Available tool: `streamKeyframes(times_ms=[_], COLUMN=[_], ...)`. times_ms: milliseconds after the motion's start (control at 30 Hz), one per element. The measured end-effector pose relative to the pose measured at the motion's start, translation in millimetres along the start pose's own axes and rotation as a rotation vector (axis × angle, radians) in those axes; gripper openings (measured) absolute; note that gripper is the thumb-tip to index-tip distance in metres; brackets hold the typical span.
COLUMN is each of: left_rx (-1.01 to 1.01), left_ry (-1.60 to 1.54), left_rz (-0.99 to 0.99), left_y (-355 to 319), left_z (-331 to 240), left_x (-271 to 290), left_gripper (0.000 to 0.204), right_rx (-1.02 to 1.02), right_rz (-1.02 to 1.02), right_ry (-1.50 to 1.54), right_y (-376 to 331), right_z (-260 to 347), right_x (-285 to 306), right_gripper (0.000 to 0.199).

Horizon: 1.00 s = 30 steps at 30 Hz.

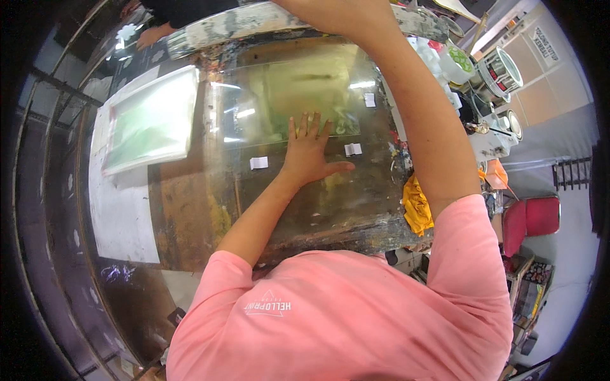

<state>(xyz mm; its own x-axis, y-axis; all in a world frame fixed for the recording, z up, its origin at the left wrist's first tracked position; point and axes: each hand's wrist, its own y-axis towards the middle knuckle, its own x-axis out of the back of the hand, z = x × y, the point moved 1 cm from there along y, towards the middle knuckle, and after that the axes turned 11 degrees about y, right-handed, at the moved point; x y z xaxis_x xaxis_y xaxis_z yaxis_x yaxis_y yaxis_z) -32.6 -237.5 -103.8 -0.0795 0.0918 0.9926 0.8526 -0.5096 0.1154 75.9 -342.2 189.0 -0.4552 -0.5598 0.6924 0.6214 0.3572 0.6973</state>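
My left hand lies flat with its fingers spread, fingertips on the near edge of a clear, shiny sheet on the worn brown tabletop. Around that sheet sit small white tabs: one left of the hand, one by the thumb, and one farther right. My right hand reaches to the far side, over a paint-stained pale bar. The top edge of the picture cuts off its fingers, so what it touches is hidden.
At left, a stack of clear plastic sheets rests on white paper. A yellow cloth lies near my right arm. Tubs and a can crowd the right side. Another person's hand is at far left.
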Motion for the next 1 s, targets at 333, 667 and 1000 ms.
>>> streamKeyframes(times_ms=[333, 667, 1000], left_rx=[-0.030, -0.095, 0.563], left_ry=[0.002, -0.054, -1.212], left_rz=[-0.112, -0.197, -0.627], left_y=[2.8, -3.8, -51.0], left_z=[-32.9, -30.6, 94.0], left_x=[4.0, -0.8, 129.7], left_gripper=[0.126, 0.115, 0.073], right_rx=[-0.047, -0.034, -0.072], right_rz=[0.060, 0.030, 0.139], right_ry=[-0.026, 0.002, -0.115], right_y=[8.8, 3.9, -67.4], right_z=[-2.8, 2.2, 15.1], right_x=[0.4, 0.0, -19.4], right_gripper=[0.057, 0.055, 0.062])
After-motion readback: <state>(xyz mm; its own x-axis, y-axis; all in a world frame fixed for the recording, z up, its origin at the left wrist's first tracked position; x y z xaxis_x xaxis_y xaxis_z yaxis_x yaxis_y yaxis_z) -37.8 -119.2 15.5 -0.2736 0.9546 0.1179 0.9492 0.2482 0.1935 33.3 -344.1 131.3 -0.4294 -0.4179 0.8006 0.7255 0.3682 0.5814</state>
